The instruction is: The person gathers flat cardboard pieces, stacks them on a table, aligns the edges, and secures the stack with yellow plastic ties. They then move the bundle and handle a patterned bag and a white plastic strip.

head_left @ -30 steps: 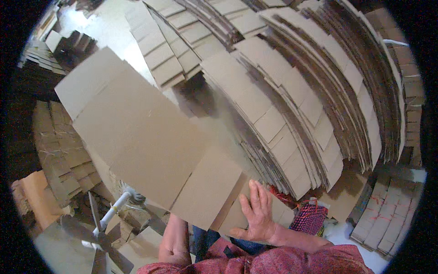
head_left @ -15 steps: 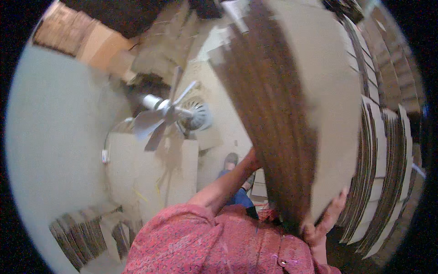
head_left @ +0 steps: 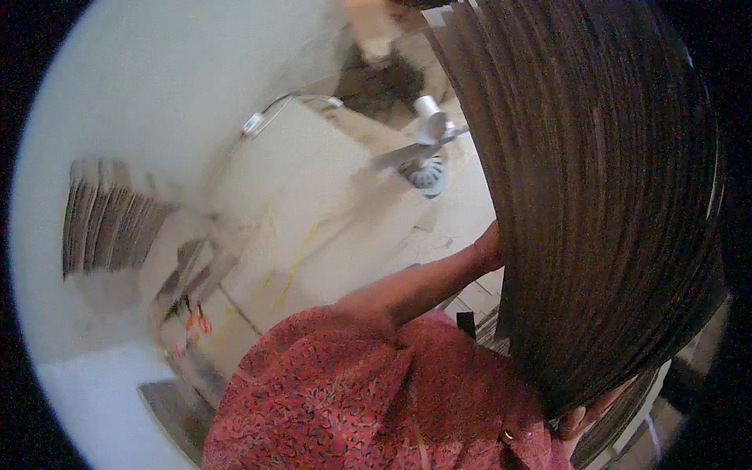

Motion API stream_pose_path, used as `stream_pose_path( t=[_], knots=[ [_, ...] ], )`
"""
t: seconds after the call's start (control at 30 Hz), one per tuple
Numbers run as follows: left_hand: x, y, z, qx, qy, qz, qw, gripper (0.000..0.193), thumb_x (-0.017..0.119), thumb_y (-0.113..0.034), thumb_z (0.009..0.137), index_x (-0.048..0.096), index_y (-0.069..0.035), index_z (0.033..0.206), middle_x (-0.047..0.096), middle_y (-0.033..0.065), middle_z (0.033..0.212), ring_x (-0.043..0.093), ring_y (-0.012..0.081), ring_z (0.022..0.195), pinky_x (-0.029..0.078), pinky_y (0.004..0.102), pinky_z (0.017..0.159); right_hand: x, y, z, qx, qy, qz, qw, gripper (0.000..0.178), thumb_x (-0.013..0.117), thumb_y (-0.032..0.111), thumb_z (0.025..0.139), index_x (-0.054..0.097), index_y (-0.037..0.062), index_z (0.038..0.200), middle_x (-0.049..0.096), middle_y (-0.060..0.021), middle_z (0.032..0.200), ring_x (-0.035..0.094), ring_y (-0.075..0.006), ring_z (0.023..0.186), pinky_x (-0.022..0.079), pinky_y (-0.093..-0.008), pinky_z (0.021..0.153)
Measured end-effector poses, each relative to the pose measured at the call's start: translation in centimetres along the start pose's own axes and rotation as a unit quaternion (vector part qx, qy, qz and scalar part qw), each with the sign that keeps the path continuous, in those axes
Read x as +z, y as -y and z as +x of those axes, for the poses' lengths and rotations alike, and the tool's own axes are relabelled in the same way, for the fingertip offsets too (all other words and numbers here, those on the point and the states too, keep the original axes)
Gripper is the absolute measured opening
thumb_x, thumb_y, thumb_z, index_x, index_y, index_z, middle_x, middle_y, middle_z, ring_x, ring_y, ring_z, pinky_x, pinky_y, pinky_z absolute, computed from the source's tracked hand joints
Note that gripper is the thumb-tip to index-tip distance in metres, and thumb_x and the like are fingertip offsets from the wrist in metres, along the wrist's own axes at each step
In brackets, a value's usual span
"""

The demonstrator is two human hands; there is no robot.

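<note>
Two hands are touching a thick cardboard stack (head_left: pixel 603 196) at the person's right: the right hand (head_left: pixel 578 423) is curling a grip around its lower end, while the left hand (head_left: pixel 489 243) is reaching behind its left edge, hiding how wide its grip is. A fan (head_left: pixel 431 129) is standing near that edge; another pile (head_left: pixel 113 223) is lying well apart, far left.

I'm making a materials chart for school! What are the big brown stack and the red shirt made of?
The stack looks like dull, unglossy cardboard: many thin brown sheet edges show. The shirt seems soft, matte cloth: it drapes in folds. Which fibre is unclear.
</note>
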State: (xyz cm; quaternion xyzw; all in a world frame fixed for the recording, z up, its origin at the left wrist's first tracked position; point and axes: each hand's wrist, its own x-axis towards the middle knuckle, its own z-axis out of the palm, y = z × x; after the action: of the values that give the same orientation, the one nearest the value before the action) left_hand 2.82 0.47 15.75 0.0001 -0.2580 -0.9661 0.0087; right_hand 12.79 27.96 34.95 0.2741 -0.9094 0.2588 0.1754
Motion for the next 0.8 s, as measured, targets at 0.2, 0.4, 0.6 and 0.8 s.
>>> stream_pose_path(
  t=[0.2, 0.4, 0.6, 0.8],
  knots=[
    [10.1, -1.7, -10.3, 0.129, -0.072, -0.02, 0.989, 0.039, 0.053, -0.019, 0.089, 0.046, -0.001, 0.123, 0.051, 0.0119, 0.123, 0.053, 0.0256, 0.106, 0.045, 0.04, 0.09, -9.6, -2.6, 0.9, -0.114, 0.064, 0.108, 0.986, 0.082, 0.038, 0.059, 0.085, 0.022, 0.0013, 0.14, 0.018, -0.0199, 0.146, 0.012, -0.0332, 0.136, 0.01, -0.0456, 0.108],
    [9.7, -4.3, -23.9, 0.237, -0.195, -0.046, 0.951, 0.044, 0.046, -0.024, 0.093, 0.039, -0.002, 0.13, 0.047, 0.0126, 0.128, 0.05, 0.0274, 0.111, 0.043, 0.0413, 0.093, -7.0, 4.1, 4.1, -0.178, 0.189, 0.248, 0.933, 0.084, 0.036, 0.062, 0.084, 0.024, 0.0, 0.139, 0.019, -0.019, 0.146, 0.012, -0.0317, 0.137, 0.009, -0.0442, 0.109],
    [6.3, -6.5, -30.6, 0.202, -0.409, 0.138, 0.879, 0.04, 0.052, -0.021, 0.089, 0.045, -0.004, 0.125, 0.051, 0.0122, 0.123, 0.05, 0.0258, 0.109, 0.043, 0.0415, 0.094, 4.6, 7.2, 7.8, -0.199, 0.331, 0.338, 0.858, 0.07, 0.037, 0.047, 0.087, 0.023, 0.005, 0.141, 0.02, -0.0192, 0.146, 0.015, -0.032, 0.136, 0.009, -0.0449, 0.109],
    [-3.4, -10.0, -38.1, 0.18, -0.431, -0.227, 0.854, 0.044, 0.044, -0.04, 0.091, 0.053, -0.007, 0.118, 0.057, 0.0108, 0.117, 0.057, 0.0277, 0.102, 0.047, 0.044, 0.088, 18.9, 13.0, 4.5, -0.069, 0.467, 0.397, 0.787, 0.067, 0.038, 0.044, 0.089, 0.026, 0.0021, 0.139, 0.022, -0.0152, 0.146, 0.016, -0.0273, 0.136, 0.011, -0.0378, 0.109]
  ],
)
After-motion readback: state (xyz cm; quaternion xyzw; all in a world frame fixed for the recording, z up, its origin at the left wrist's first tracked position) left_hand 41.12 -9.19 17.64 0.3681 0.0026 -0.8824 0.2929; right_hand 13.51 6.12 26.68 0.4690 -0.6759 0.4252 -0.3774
